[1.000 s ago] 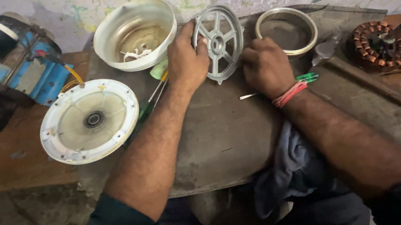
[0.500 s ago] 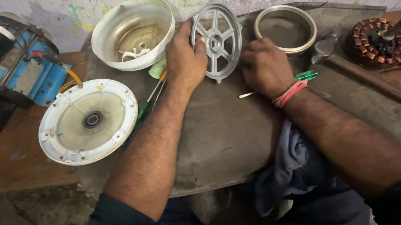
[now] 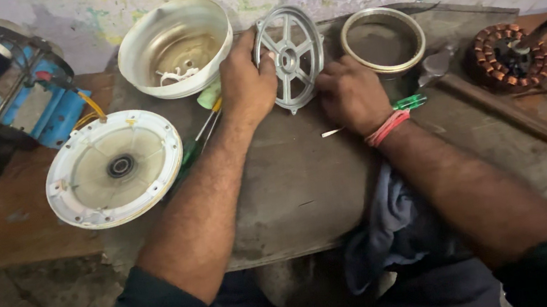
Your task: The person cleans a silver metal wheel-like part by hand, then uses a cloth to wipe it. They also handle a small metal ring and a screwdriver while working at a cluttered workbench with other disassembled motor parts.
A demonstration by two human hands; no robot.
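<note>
The spoked metal wheel [image 3: 289, 59] is held upright on its edge: the fingers of the left hand [image 3: 247, 82] are curled closed around its left rim, and the right hand [image 3: 350, 92] rests loosely bent against its lower right side, though whether those fingers actually grip cannot be told. Just beyond the right fingers a metal ring [image 3: 383, 40] lies flat, and near the right wrist a green-handled screwdriver [image 3: 409, 102] is seen. Beside the left fingers a white bowl-shaped housing [image 3: 175, 46] stands open, with a second screwdriver [image 3: 201, 139] under the left forearm. Farther out, a round white cover plate [image 3: 114, 169] and a copper-wound stator [image 3: 513, 57] lie apart. Judged from this, the dismantling appears done, with every part separated; nothing is yet joined, so any refitting remains.
</note>
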